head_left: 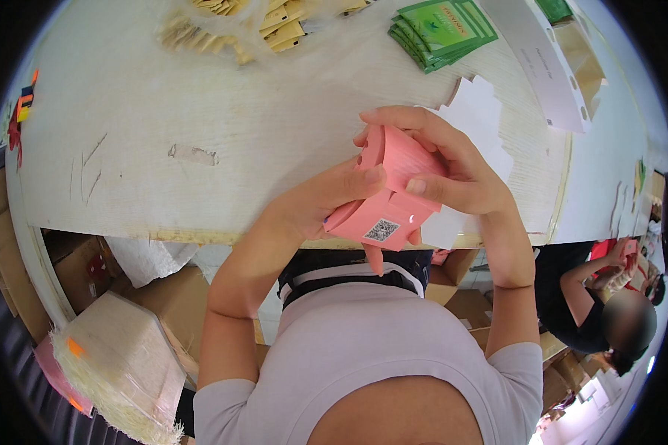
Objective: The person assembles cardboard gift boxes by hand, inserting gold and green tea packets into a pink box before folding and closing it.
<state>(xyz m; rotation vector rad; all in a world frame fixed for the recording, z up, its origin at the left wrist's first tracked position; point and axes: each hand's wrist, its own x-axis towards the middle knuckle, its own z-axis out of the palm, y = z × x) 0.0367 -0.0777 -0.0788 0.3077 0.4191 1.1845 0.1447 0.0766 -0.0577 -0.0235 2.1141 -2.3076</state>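
pink carton (388,194), centre, held in both hands, square black-and-white code label (381,230) on its lower face | green flat packets (441,31), fanned stack, 1 o'clock | yellow-gold sachets (274,26), loose heap, 12 o'clock

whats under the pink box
Under the pink box, held by the left hand and right hand, shows the table edge and a dark waistband. The box's inside is hidden.

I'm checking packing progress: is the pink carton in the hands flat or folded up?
Folded up: the pink cardboard carton shows several angled faces between the left hand and right hand.
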